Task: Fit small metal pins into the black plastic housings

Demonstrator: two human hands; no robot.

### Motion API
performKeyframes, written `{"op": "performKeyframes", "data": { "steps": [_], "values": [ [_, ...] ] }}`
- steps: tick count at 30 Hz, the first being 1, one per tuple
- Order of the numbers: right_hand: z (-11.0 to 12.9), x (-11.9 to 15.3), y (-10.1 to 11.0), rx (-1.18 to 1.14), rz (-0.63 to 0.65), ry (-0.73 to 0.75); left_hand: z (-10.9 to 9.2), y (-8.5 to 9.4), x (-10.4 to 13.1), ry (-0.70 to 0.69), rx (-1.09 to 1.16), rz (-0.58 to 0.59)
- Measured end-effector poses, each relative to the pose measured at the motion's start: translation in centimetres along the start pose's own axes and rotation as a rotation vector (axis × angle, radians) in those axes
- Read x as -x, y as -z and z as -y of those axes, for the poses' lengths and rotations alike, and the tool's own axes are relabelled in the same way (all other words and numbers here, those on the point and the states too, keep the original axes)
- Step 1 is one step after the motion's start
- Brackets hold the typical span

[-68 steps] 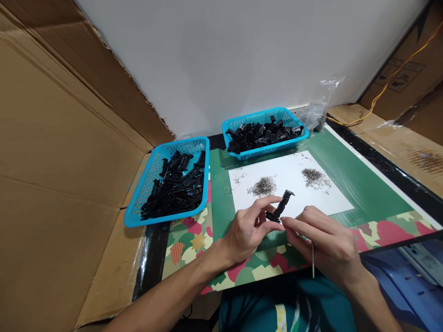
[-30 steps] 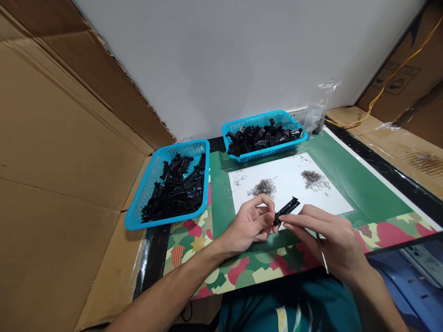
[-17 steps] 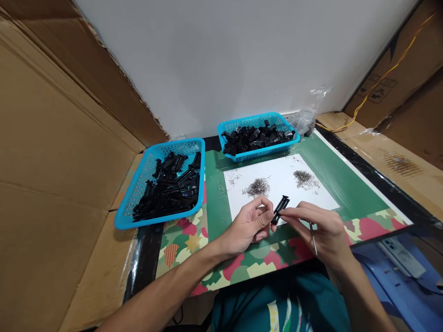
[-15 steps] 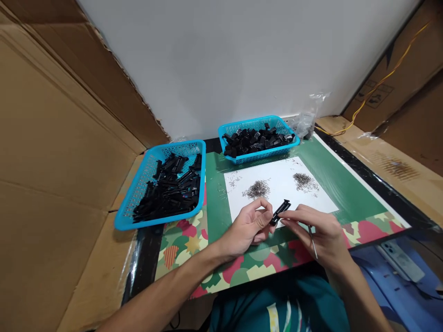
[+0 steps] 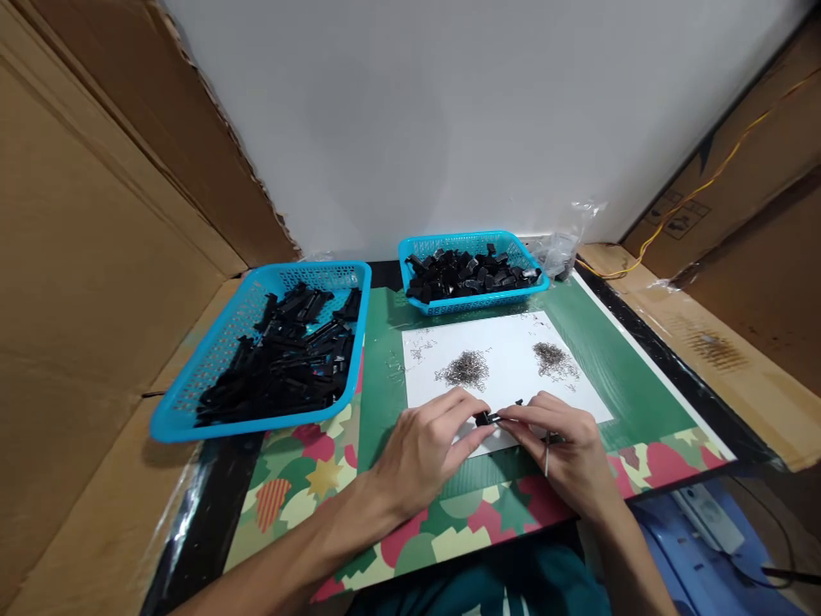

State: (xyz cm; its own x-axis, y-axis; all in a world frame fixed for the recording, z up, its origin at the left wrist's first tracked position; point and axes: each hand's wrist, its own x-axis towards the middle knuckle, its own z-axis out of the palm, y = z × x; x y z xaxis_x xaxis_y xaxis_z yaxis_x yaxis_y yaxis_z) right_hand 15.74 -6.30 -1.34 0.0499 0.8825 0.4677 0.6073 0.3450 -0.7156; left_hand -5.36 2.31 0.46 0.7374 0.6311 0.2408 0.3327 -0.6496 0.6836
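A small black plastic part [image 5: 483,418] is pinched between the thumb and fingers of my left hand [image 5: 431,436]. My right hand [image 5: 564,441] grips the same part from the right, its thumb and index finger closed on it. A thin metal rod [image 5: 547,458] also sits in my right hand, sticking down below the fingers. Both hands are over the near edge of a white sheet [image 5: 506,334]. On that sheet lie two piles of tiny metal pieces, one to the left [image 5: 468,369] and one to the right [image 5: 552,358]. My fingers partly hide the black part.
To the left stands a blue basket [image 5: 163,411] of long black plastic parts. Behind the sheet is another blue basket [image 5: 442,306] holding short black pieces, with a clear plastic bag [image 5: 559,250] beside it. A power strip [image 5: 709,518] is below the table's right edge.
My left hand has turned palm down and now pinches the part's left end. The black part has swung from upright-slanted to nearly level. The view has shifted slightly.
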Motion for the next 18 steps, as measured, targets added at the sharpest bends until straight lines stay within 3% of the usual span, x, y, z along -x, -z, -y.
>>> {"op": "performKeyframes", "data": {
  "steps": [6,9,12,15,18],
  "values": [
    [0.9,0.1,1.2,-0.027,0.019,-0.183,1.0,-1.2,0.1,0.028,-0.066,-0.092],
    [1.3,0.1,2.1,-0.086,0.044,-0.181,1.2,-1.4,0.1,0.022,-0.078,-0.086],
    [1.1,-0.1,2.6,0.012,0.038,-0.128,1.2,-1.4,0.0,0.006,-0.083,-0.051],
    [0.8,-0.6,2.5,0.089,0.034,-0.12,1.1,-1.6,-0.1,-0.005,-0.076,-0.038],
    [0.7,-1.1,1.8,-0.001,0.047,-0.173,1.0,-1.7,-0.2,-0.005,-0.088,-0.028]
  ]
}}
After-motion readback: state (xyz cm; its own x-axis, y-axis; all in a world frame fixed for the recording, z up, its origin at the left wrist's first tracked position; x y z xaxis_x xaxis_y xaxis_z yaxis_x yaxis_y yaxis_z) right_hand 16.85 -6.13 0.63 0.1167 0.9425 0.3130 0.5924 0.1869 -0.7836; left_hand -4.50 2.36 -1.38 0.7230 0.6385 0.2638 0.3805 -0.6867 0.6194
